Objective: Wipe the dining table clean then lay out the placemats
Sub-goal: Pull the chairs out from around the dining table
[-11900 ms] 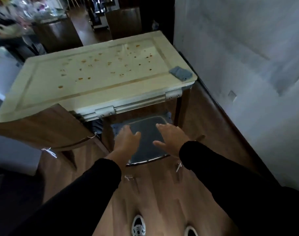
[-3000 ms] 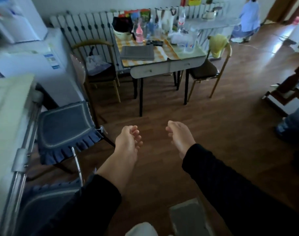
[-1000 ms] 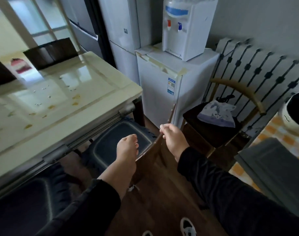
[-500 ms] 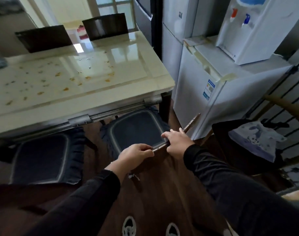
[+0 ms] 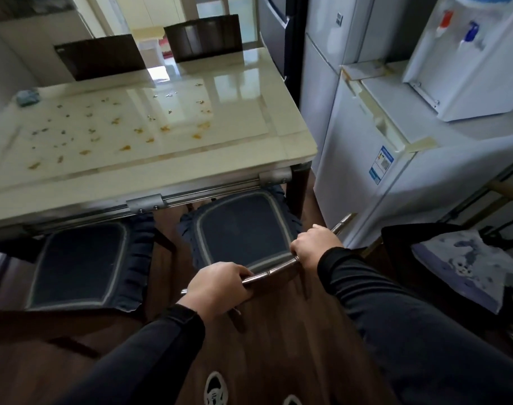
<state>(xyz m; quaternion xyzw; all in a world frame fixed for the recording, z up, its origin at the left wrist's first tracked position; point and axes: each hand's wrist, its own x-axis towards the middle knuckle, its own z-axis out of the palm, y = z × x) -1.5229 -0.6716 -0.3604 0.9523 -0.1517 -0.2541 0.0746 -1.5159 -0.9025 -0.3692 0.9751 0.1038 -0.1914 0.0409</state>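
Note:
The cream dining table [image 5: 249, 83] fills the upper left, its glossy top dotted with orange crumbs and stains [image 5: 123, 133]. A small blue cloth [image 5: 28, 95] lies at its far left corner. Below the table's near edge stands a chair [image 5: 243, 229] with a dark blue cushion. My left hand [image 5: 217, 287] and my right hand [image 5: 315, 247] both grip the metal top rail of that chair's back. No placemats are in sight.
A second cushioned chair [image 5: 80, 264] is tucked under the table to the left. Two dark chair backs [image 5: 103, 57] stand at the far side. A white fridge [image 5: 395, 171] with a water dispenser [image 5: 468, 54] stands right, a cluttered chair [image 5: 465, 264] beside it.
I have turned from the small side table to the dining table. In the last second both hands closed on the chair's back rail, and the chair now sits nearer the table.

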